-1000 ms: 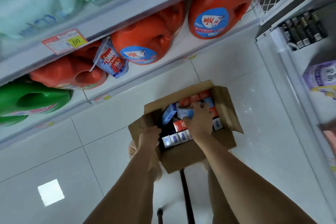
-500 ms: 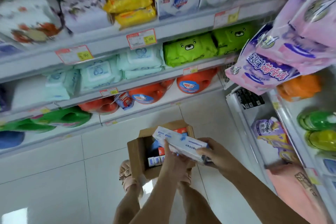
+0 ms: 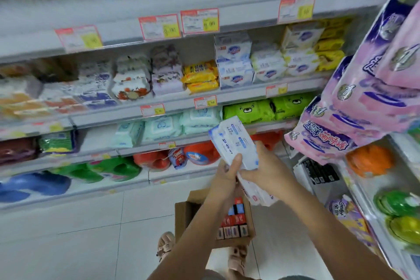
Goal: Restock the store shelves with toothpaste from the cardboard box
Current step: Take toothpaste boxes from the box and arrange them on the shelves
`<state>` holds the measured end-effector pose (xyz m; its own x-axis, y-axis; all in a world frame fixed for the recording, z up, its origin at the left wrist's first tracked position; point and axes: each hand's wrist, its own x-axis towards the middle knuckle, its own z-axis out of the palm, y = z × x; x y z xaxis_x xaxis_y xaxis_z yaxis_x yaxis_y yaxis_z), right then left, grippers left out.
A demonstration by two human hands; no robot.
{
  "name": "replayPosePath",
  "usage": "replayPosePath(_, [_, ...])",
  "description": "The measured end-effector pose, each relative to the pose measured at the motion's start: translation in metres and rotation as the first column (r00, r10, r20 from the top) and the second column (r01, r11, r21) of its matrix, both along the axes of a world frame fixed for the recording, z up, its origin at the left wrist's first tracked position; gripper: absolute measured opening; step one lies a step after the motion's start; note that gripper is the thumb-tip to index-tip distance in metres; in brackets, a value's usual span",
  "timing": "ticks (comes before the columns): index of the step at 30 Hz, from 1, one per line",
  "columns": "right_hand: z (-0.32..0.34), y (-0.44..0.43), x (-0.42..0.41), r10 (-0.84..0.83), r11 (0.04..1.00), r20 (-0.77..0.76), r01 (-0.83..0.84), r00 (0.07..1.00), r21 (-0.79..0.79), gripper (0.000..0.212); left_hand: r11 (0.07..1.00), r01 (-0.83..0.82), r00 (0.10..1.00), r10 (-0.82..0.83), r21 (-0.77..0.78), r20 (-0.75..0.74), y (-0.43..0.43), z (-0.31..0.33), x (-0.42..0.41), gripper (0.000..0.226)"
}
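An open cardboard box (image 3: pixel 185 211) stands on the tiled floor by my feet, with several red, blue and white toothpaste cartons (image 3: pixel 235 220) standing on end inside. My left hand (image 3: pixel 225 177) grips the lower end of a white-and-blue toothpaste carton (image 3: pixel 234 141), tilted up in front of the shelves. My right hand (image 3: pixel 268 173) holds the same bundle from the right, and a second white carton (image 3: pixel 258 195) sticks out below its palm. Both hands are well above the box.
Shelves (image 3: pixel 159 102) ahead carry wipes, soap packs and price tags; red, green and blue detergent jugs (image 3: pixel 113 168) fill the lowest tier. Pink hanging packs (image 3: pixel 363 107) crowd the right, above a side rack with green bottles (image 3: pixel 400 204). Pale floor tiles (image 3: pixel 79 234) lie to the left.
Both hands left the box, lifting the white cartons up to chest height. My view swung up from the floor to the shelves, and the cartons now tilt more upright.
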<state>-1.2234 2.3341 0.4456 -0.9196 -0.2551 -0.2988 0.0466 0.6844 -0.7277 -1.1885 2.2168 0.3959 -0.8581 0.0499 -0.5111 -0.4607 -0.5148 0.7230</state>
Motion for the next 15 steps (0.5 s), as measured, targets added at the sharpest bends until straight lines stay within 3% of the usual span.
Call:
replayPosePath(2, [0.014, -0.004, -0.011, -0.063, 0.987, 0.043, 0.068, 0.997, -0.148, 0.042, 0.999, -0.033, 0.999, 0.032, 0.037, 0.015, -0.007, 0.012, -0.002, 0.059])
replayPosePath(5, [0.034, 0.005, -0.024, -0.085, 0.86, 0.317, 0.23, 0.945, -0.455, 0.037, 0.995, -0.091, 0.994, 0.089, 0.033, 0.061, -0.024, 0.023, -0.008, 0.044])
replayPosePath(9, [0.05, 0.025, -0.034, 0.096, 0.72, 0.509, 0.293, 0.855, -0.629, 0.043, 0.997, -0.049, 0.998, 0.051, -0.057, 0.039, -0.044, 0.035, -0.012, 0.011])
replayPosePath(12, [0.042, 0.033, -0.035, 0.199, 0.58, 0.581, 0.383, 0.789, -0.719, 0.063, 0.989, 0.0, 1.0, 0.001, -0.151, 0.006, -0.054, 0.046, -0.012, 0.009])
replayPosePath(15, [0.04, 0.032, -0.035, 0.226, 0.561, 0.546, 0.35, 0.807, -0.75, 0.079, 0.972, 0.054, 0.997, -0.063, -0.231, -0.033, -0.063, 0.056, -0.014, 0.008])
